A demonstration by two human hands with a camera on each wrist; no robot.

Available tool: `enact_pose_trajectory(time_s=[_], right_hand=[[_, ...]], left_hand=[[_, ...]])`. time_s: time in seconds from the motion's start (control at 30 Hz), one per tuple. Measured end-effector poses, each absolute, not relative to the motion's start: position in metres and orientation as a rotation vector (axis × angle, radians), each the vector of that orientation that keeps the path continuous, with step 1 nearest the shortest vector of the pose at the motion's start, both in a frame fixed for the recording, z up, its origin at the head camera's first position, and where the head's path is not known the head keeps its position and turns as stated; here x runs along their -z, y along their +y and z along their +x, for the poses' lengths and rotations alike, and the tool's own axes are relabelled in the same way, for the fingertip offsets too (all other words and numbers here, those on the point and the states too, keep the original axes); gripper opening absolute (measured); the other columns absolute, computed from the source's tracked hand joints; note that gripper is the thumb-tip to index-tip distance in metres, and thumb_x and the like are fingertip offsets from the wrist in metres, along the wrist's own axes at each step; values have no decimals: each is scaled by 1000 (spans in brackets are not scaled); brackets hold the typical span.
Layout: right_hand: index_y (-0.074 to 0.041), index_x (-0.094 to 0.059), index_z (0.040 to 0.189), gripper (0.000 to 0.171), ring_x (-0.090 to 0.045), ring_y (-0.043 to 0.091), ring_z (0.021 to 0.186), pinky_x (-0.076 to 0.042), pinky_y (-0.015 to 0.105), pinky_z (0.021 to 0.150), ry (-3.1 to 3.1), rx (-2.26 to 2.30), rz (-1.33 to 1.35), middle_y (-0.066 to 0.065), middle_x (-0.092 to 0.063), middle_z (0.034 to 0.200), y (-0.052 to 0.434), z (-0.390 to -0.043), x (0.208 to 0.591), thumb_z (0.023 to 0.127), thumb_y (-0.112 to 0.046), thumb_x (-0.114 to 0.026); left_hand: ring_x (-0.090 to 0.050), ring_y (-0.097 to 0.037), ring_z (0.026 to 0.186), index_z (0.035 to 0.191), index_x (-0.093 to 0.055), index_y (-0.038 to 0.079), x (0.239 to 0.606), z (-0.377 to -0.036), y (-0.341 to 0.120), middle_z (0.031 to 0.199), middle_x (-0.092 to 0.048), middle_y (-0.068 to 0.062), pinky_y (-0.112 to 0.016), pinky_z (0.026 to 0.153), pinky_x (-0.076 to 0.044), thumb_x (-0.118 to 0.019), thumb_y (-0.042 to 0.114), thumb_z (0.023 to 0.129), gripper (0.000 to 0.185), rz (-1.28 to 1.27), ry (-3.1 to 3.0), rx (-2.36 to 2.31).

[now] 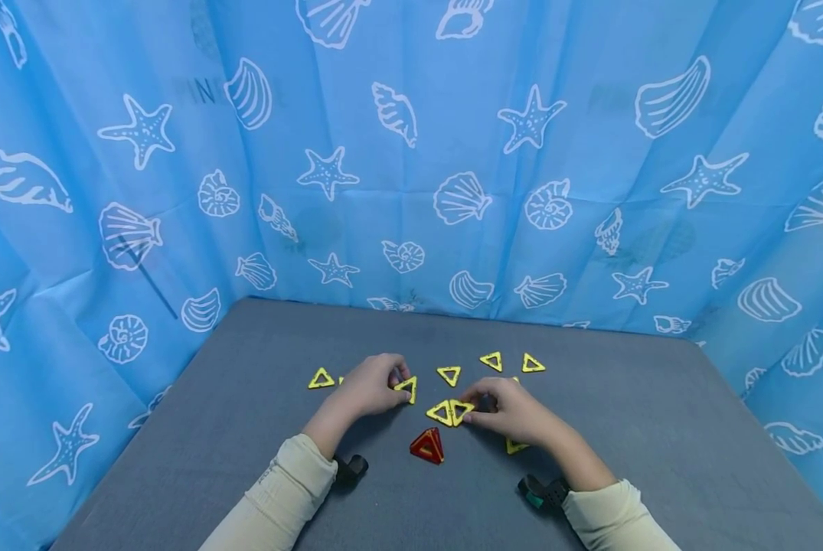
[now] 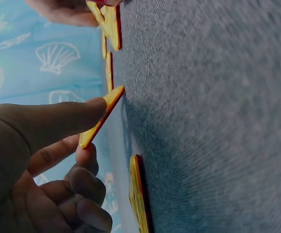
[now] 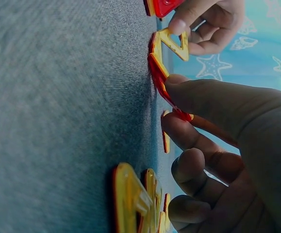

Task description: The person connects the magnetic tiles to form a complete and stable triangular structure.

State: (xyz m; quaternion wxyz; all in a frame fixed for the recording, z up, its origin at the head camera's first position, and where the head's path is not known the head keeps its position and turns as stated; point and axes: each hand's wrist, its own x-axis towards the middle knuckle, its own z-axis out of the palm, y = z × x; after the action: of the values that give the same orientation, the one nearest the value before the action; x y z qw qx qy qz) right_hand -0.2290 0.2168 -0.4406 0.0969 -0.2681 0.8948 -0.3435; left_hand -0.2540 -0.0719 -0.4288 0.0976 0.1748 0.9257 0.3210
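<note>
Yellow triangle (image 1: 407, 387) pinched, tilted up off worktop (image 1: 659, 428), by left hand (image 1: 370, 386); joined triangle pair (image 1: 450, 412) gripped by right hand (image 1: 514, 413); red pyramid (image 1: 428, 446) near.

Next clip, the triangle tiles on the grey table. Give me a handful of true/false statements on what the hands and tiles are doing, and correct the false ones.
1. The left hand holds a yellow triangle tilted up off the table. True.
2. The right hand is raised well clear of every tile. False: its fingers are on the joined yellow pair in front of it.
3. A red pyramid stands between the two forearms. True.
4. All the yellow triangles are stacked in one pile. False: several lie singly and flat, such as the far three.
5. The backdrop is plain white. False: it is blue with white shells and starfish.
</note>
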Motion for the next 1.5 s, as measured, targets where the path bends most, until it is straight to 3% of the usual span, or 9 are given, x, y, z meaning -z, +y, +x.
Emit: enact_pose_trajectory(time_s=[0.33,0.57,1.2,1.5], right_hand=[[-8,-77,118,23,-58,8,78,-49,26,66,2648,1032,-792,2,-74,107,215,-228,439,99,-21,-76],[-8,-77,119,22,-59,8,81,-49,26,68,2661,1052,-827,5,-75,111,213,-227,441,99,-19,-76],[-12,-77,118,19,-60,10,78,-53,27,67,2687,1092,-745,0,-73,108,208,-227,443,99,-17,-76],[-9,-75,120,22,-63,7,84,-55,26,72,2705,1174,-893,4,-75,108,206,-224,445,99,-12,-75]], left_hand=[[-56,-16,71,111,-74,15,428,-249,-63,84,-62,0,-33,64,-42,-79,20,97,16,592,2707,-958],[-59,-15,75,112,-76,18,432,-247,-55,87,-64,4,-35,67,-47,-78,22,98,15,632,2693,-974],[-65,-11,80,114,-76,19,431,-246,-50,93,-70,8,-33,72,-52,-77,21,99,15,669,2597,-1053],[-67,-10,83,114,-75,16,429,-245,-50,95,-73,7,-32,73,-55,-77,18,99,15,721,2546,-1098]])
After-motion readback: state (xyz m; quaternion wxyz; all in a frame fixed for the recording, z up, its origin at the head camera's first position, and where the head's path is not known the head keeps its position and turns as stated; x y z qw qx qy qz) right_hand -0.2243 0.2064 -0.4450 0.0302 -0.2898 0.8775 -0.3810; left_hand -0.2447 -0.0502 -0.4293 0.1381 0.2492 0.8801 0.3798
